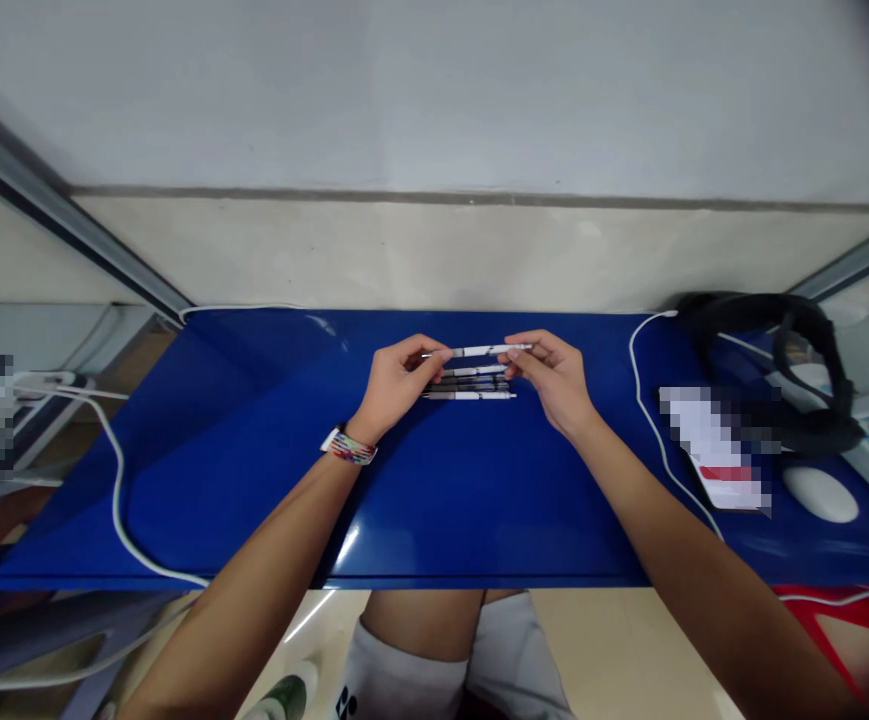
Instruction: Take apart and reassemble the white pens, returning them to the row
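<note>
Both my hands hold one white-and-black pen (479, 351) level above the blue table, one hand at each end. My left hand (408, 375), with a colourful band on its wrist, pinches the left end between thumb and fingers. The right end sits between the thumb and fingers of my right hand (550, 375). Just below it in the view, several similar pens lie side by side on the table; the nearest pen (471, 395) shows most fully. My fingers partly cover the ends of the others.
The blue table (434, 500) meets a pale wall. At right are a blurred-out phone (719, 450), a white computer mouse (822, 495), a black padded ring-shaped thing (824, 340) and a white cable (648, 420). Another white cable (119, 490) crosses the table's left side.
</note>
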{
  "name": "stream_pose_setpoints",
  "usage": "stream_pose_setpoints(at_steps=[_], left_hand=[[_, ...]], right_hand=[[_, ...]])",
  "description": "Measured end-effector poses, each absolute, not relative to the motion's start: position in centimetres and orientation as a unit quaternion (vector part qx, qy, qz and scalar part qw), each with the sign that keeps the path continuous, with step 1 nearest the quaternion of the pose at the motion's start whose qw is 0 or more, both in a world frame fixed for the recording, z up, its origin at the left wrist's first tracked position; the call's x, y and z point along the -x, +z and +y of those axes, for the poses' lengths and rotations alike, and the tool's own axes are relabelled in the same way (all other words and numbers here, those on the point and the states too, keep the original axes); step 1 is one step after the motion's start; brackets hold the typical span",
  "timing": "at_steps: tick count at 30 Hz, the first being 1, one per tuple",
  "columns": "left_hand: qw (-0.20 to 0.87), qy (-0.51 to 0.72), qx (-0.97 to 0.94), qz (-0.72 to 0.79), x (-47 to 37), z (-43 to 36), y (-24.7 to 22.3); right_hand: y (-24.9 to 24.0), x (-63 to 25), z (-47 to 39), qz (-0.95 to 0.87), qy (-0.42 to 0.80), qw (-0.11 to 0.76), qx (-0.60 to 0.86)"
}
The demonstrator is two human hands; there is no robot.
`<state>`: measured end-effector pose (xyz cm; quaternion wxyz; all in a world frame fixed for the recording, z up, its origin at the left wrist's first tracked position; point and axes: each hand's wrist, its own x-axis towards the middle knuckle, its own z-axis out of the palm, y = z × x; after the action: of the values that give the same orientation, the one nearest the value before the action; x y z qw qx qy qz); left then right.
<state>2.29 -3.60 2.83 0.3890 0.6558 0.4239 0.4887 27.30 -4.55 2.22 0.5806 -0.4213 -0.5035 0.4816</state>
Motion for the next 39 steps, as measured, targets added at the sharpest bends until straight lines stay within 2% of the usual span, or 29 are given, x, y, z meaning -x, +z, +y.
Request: stream_pose_setpoints(at_steps=[14,20,28,39], left_hand=[[0.383,0.469,-0.673,0.425,-2.18,-3.89,2.83],[0.426,0.482,-0.649,0.406,-2.42,-3.69,2.69],[0.430,0.458,-0.662,0.408,-1.87,-3.62,2.89],[0.367,0.470,-0.674,0.436,-1.47,-3.15,3.65]], right_hand=[[2.29,-27.28,-4.49,-0.498,0.489,0.577,0.425],[2.39,-27.23,-4.55,-0.485,0.489,0.585,0.427],[2.23,-27.01,-4.68,-0.489,0.503,0.576,0.420],[2.37,-27.39,-4.57,-0.483,0.512,0.582,0.406]])
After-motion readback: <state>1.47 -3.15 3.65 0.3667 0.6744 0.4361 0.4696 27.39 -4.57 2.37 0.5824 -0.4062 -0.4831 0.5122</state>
